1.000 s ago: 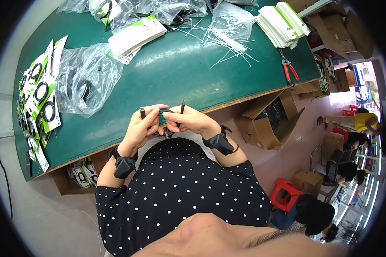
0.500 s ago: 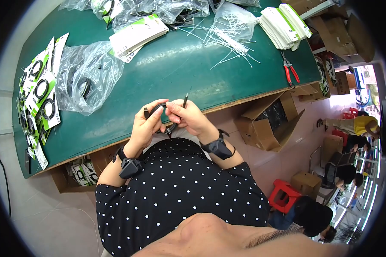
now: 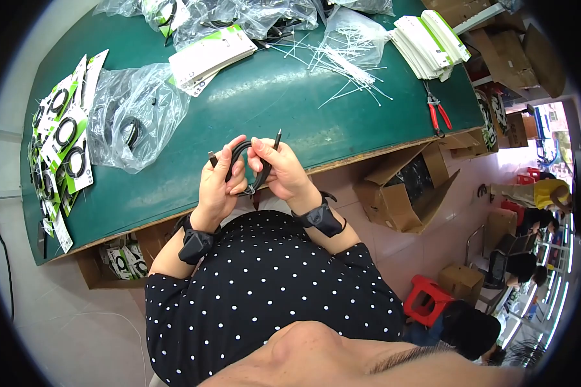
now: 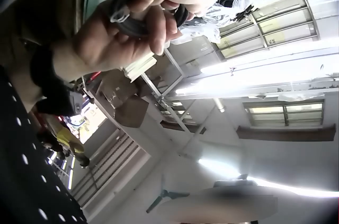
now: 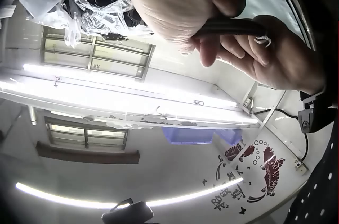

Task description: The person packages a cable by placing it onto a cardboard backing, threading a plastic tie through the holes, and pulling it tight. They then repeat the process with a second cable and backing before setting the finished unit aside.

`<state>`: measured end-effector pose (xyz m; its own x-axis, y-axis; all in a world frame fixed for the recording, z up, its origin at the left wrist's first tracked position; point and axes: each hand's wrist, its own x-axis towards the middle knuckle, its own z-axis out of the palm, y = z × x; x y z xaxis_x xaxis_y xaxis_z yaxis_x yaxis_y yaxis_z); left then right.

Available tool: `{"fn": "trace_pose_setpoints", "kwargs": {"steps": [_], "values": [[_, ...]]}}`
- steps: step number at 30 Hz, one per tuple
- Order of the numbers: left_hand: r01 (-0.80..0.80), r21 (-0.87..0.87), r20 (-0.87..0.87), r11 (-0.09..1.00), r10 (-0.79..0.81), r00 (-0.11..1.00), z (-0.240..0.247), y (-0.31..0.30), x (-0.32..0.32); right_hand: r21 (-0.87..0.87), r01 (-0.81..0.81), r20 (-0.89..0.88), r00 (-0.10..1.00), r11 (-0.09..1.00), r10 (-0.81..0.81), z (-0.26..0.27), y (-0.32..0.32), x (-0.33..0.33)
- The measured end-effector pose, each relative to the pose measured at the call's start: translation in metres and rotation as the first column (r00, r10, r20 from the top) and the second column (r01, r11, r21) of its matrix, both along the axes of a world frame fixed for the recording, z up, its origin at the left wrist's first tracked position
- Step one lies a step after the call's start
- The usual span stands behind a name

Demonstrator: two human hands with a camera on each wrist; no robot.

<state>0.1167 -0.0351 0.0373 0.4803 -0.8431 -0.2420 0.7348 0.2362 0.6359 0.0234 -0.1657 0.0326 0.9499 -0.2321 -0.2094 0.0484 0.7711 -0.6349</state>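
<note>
Between both hands, just off the green table's near edge, is a coiled black cable [image 3: 239,152]. The left hand [image 3: 218,184] grips its left side, with one plug standing out past the fingers. Fingers of the right hand [image 3: 281,169] pinch the coil's right side, and the other plug [image 3: 278,135] points up beside them. A pale tie shows on the cable [image 5: 261,39] in the right wrist view. In the left wrist view the coil [image 4: 132,25] is partly hidden by the fingers.
Carded cables [image 3: 64,132] pile up at the table's left, beside a clear plastic bag [image 3: 135,116]. White cards [image 3: 212,58], loose white zip ties [image 3: 352,71], a card stack [image 3: 426,45] and red-handled pliers [image 3: 439,116] lie farther back. An open carton [image 3: 403,193] stands right of the table.
Both hands have risen slightly toward the table, still holding the cable. The coil between them shows more openly, and the right hand's fingers have shifted along it.
</note>
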Motion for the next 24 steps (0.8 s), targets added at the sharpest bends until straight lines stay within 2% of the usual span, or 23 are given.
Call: {"fn": "trace_pose_setpoints", "kwargs": {"steps": [3,6,7,8,10,11,15,18,24], "values": [[-0.003,0.016,-0.026,1.0,0.004,1.0,-0.002,0.002,0.005,-0.074,-0.047,-0.024,0.999,0.996,0.046,0.002,-0.004,0.0],[0.017,0.027,-0.065,0.999,-0.015,0.998,0.002,0.001,0.013,0.065,-0.162,0.007,0.987,0.985,0.162,0.004,-0.012,-0.004],[0.025,0.031,-0.082,0.999,-0.022,0.996,0.004,0.0,0.016,0.064,-0.162,0.004,0.987,0.985,0.162,0.003,-0.014,-0.005],[0.025,0.03,-0.084,0.999,-0.022,0.996,0.006,0.0,0.017,0.02,-0.227,0.002,0.974,0.974,0.228,-0.001,-0.016,-0.006],[0.124,0.14,-0.034,0.982,-0.121,0.992,0.01,0.0,0.019,-0.059,-0.352,-0.008,0.936,0.934,0.352,-0.003,-0.018,-0.007],[0.172,0.198,-0.014,0.965,-0.173,0.985,0.012,0.001,0.019,-0.056,-0.349,-0.009,0.937,0.936,0.349,-0.003,-0.017,-0.008],[0.175,0.255,0.069,0.951,-0.198,0.978,0.017,-0.001,0.019,-0.139,-0.393,-0.096,0.919,0.909,0.382,-0.001,-0.017,-0.008],[0.242,0.258,0.05,0.935,-0.263,0.963,0.017,-0.001,0.022,-0.163,-0.5,-0.057,0.866,0.851,0.497,-0.008,-0.019,-0.006],[0.356,0.207,-0.007,0.911,-0.362,0.932,0.016,-0.003,0.023,-0.218,-0.509,-0.078,0.859,0.833,0.505,-0.008,-0.017,-0.01]]}}
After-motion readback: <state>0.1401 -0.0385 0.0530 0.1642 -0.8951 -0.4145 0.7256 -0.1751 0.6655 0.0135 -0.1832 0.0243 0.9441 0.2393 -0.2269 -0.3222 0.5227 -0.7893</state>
